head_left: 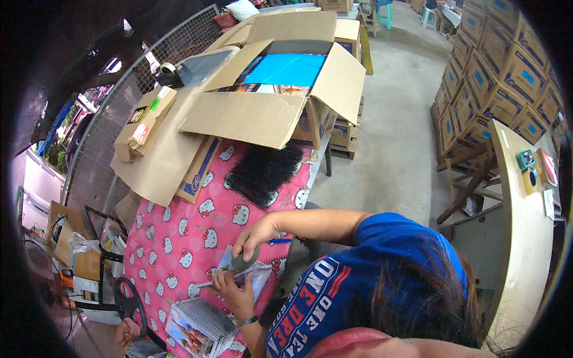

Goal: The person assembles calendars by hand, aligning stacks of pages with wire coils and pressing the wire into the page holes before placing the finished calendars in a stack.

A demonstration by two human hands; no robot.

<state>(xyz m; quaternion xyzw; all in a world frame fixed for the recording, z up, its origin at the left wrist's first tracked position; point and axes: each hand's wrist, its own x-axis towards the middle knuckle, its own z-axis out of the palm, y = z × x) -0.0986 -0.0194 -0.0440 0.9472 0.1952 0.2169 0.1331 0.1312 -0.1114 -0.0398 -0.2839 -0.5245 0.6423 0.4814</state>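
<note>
My right hand (255, 237) curls over a dark grey-green round object (243, 263), whose exact kind I cannot make out. Just below it, my left hand (234, 292), with a band on the wrist, grips a spiral-bound booklet (260, 279) with pale pages and a light wire spine. The round object lies close against the booklet's spine. A thin white stick-like piece (203, 284) juts out beside the left fingers. Nearer, a stack of spiral-bound calendars (200, 325) with a picture on top lies on the pink cloth. A blue pen (279, 241) rests beyond the booklet.
The pink patterned tablecloth (185, 238) carries a heap of black binding wires (265, 173) and a large open carton (250, 119) with blue sheeting. A long carton (143, 122) and tape roll (169, 69) lie farther left. Another person's hand (126, 334) shows lower left. Stacked boxes (495, 77) stand right.
</note>
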